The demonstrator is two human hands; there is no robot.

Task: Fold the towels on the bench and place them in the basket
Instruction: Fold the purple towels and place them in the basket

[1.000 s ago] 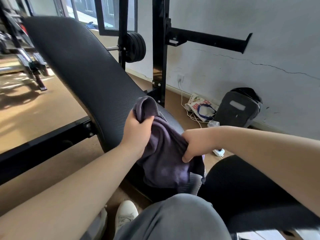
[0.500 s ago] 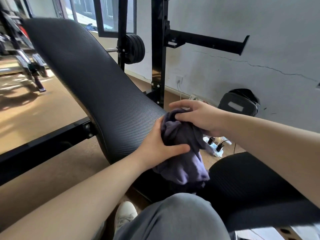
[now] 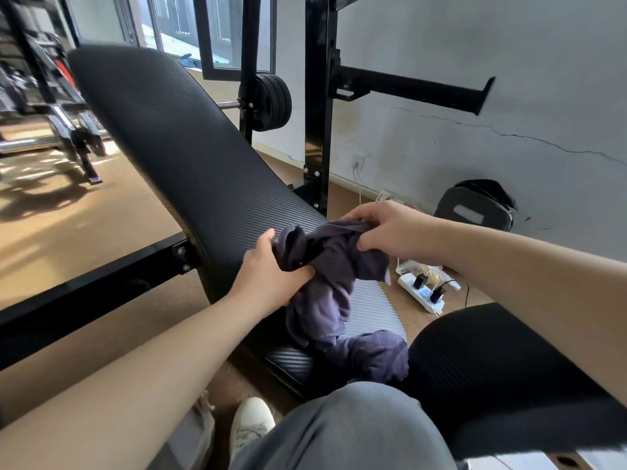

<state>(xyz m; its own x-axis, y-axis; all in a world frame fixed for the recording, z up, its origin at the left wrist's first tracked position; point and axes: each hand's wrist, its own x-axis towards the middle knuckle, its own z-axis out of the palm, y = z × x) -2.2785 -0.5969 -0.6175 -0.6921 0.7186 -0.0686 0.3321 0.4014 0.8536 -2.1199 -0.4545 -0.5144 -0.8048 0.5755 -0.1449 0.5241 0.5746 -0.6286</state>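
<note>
A crumpled dark purple towel (image 3: 334, 276) hangs over the lower end of the inclined black bench backrest (image 3: 176, 147). My left hand (image 3: 271, 276) grips a bunch of it at the left. At the top right edge of the towel my right hand (image 3: 383, 228) pinches the cloth. The towel's lower part (image 3: 376, 354) lies bunched on the ribbed pad between backrest and black seat (image 3: 492, 368). No basket is in view.
A black rack upright (image 3: 317, 106) with a side bar and a weight plate (image 3: 271, 103) stands behind the bench. A white power strip (image 3: 420, 290) with plugs and a dark bag (image 3: 475, 208) lie on the floor by the wall. My grey-trousered knee (image 3: 342, 432) and white shoe (image 3: 251, 425) are below.
Both hands have gathered the towel from spread out into a bunch. My right hand moved up to the towel's top edge; my left hand shifted down and left.
</note>
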